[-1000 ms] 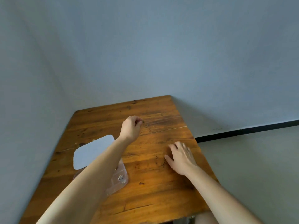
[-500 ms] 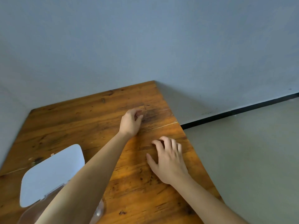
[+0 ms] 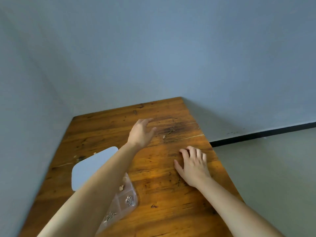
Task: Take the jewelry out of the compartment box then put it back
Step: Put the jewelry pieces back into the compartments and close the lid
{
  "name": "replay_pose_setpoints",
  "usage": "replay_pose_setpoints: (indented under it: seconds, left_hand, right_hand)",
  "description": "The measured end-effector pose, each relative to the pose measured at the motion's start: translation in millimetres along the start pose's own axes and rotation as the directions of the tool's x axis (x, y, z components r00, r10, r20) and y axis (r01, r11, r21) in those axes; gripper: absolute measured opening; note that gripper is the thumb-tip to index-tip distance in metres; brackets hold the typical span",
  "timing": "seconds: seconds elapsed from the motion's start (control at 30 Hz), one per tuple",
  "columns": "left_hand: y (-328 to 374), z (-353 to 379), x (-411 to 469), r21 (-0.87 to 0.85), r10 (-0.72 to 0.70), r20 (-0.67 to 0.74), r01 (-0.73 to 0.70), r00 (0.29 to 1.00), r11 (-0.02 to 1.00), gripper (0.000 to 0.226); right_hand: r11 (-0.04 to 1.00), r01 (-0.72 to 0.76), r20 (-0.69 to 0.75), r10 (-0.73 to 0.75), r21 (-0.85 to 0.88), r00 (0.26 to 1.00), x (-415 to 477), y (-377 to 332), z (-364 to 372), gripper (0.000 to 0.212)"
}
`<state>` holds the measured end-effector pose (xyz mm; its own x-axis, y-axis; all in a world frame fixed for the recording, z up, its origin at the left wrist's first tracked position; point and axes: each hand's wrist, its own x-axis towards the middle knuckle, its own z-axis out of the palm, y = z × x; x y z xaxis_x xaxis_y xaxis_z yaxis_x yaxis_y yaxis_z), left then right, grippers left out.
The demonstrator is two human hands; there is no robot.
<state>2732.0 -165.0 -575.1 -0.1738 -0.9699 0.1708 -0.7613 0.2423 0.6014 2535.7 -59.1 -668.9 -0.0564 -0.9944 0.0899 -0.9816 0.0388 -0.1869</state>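
Observation:
A clear plastic compartment box (image 3: 127, 205) lies at the near left of the wooden table (image 3: 164, 211), its white lid (image 3: 89, 166) swung open behind it. Small metal jewelry pieces (image 3: 128, 200) sit in its compartments; my left forearm hides most of the box. A small jewelry piece (image 3: 168, 133) lies loose on the dark far part of the table. My left hand (image 3: 141, 132) hovers just left of that piece, fingers apart, holding nothing. My right hand (image 3: 193, 165) rests flat on the table near the right edge, empty.
Grey walls close off the table's far and left sides. The right table edge (image 3: 220, 161) drops to a pale floor with a black baseboard strip (image 3: 256, 135). Tiny items (image 3: 94, 153) lie behind the lid.
My left hand was closed on the far table; it has opened and drawn back left, leaving a jewelry piece on the wood. The camera view has shifted. The right hand stays flat.

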Motion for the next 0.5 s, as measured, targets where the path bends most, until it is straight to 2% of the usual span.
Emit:
replay_pose_setpoints:
  seconds: [0.07,0.13,0.23,0.3,0.37,0.4,0.43,0.5]
  left_hand:
    - [-14,-26,-21,0.049,-0.014,-0.005,0.014,1.000,0.999,0.054]
    - [-35,-46,-45,0.102,-0.075,-0.004,0.075,0.997,0.992,0.057]
    - [-76,-68,-89,0.115,-0.213,-0.027,0.214,0.977,0.970,0.064]
    - [-103,-79,-119,0.080,-0.345,-0.081,0.351,0.935,0.933,0.069]
    - [-126,-87,-144,0.026,-0.463,-0.136,0.470,0.876,0.882,0.072]
    - [-134,-90,-153,-0.020,-0.506,-0.151,0.509,0.849,0.860,0.071]
    - [-143,-91,-159,-0.089,-0.543,-0.154,0.536,0.826,0.840,0.068]
    - [-150,-93,-168,-0.269,-0.599,-0.134,0.553,0.789,0.789,0.058]
  right_hand:
    - [0.998,-0.047,0.071,0.049,-0.030,0.996,2,-13,-5,0.060]
    - [0.993,-0.118,0.160,0.114,0.013,0.981,4,-32,-12,0.060]
    - [0.949,-0.130,0.213,0.070,0.286,0.975,-4,-70,-16,0.058]
    - [0.830,-0.128,0.218,0.007,0.544,0.976,-20,-98,-15,0.061]
    - [0.666,-0.137,0.260,-0.089,0.733,0.961,-38,-125,-13,0.078]
    - [0.623,-0.130,0.278,-0.146,0.772,0.949,-46,-136,-12,0.090]
    - [0.621,-0.116,0.296,-0.195,0.775,0.935,-53,-145,-10,0.104]
    - [0.698,-0.064,0.337,-0.261,0.713,0.905,-61,-157,-4,0.130]
